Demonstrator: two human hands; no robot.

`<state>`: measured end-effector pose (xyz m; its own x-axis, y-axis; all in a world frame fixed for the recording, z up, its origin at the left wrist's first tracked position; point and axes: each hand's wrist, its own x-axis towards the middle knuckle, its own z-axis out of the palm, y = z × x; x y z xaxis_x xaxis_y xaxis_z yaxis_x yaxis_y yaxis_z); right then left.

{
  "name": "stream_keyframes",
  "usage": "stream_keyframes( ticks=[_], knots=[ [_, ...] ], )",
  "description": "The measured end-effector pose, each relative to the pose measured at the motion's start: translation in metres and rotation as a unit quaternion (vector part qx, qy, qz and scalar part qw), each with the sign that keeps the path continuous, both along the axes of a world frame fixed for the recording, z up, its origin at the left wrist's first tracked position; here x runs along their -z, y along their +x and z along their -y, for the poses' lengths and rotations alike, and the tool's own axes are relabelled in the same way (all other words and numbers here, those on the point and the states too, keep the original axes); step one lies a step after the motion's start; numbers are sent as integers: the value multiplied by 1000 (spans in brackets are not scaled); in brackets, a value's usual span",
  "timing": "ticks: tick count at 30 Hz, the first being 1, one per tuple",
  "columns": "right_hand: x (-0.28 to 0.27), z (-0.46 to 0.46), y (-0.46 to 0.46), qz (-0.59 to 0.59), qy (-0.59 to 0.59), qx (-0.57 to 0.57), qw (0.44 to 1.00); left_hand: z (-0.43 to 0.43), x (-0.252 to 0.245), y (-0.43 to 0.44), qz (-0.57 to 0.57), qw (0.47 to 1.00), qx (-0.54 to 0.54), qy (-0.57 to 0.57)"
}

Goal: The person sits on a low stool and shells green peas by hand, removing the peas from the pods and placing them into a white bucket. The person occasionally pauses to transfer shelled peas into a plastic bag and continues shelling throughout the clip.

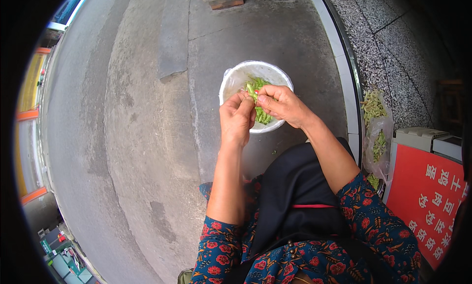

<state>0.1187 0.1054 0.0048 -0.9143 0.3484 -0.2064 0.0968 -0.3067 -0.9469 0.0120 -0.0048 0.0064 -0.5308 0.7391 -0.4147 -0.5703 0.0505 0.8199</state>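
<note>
My left hand (238, 118) and my right hand (282, 104) meet over a white bucket (225, 81) lined with clear plastic. Between their fingertips is a green bean pod (251, 90), which both hands pinch. A small red spot shows beside the pod at my right fingertips; what it is I cannot tell. Down in the bucket lies a heap of green pods or hulls (262, 118), partly covered by my hands. The bucket stands on the concrete ground in front of my knees, which a black apron (295, 184) covers.
On the right, a clear plastic bag (373, 131) with more green pods lies by the tiled threshold (347, 81). Near it stands a red sign (416, 188) bearing writing. Stacked bricks (226, 0) hold a round object ahead. A road (79, 136) runs along the left.
</note>
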Motion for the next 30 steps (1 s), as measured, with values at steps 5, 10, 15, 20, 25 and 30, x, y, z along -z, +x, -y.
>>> stream_keyframes(
  ticks=[5,10,15,20,25,30],
  knots=[
    [0,1,-1,6,26,-14,1000,0,-2,1,-36,999,21,-17],
    [-2,-2,0,32,-71,14,997,-1,-4,0,-24,999,26,-7],
    [-1,-3,1,35,-94,-8,995,0,-5,0,-31,999,24,-14],
    [3,-6,3,63,-109,-4,992,-2,-2,2,-53,998,5,-30],
    [-4,-18,10,117,-76,19,990,0,3,-5,-101,991,0,-88],
    [-10,-25,17,-89,-252,-1,964,1,9,-13,216,976,-25,23]
  ],
)
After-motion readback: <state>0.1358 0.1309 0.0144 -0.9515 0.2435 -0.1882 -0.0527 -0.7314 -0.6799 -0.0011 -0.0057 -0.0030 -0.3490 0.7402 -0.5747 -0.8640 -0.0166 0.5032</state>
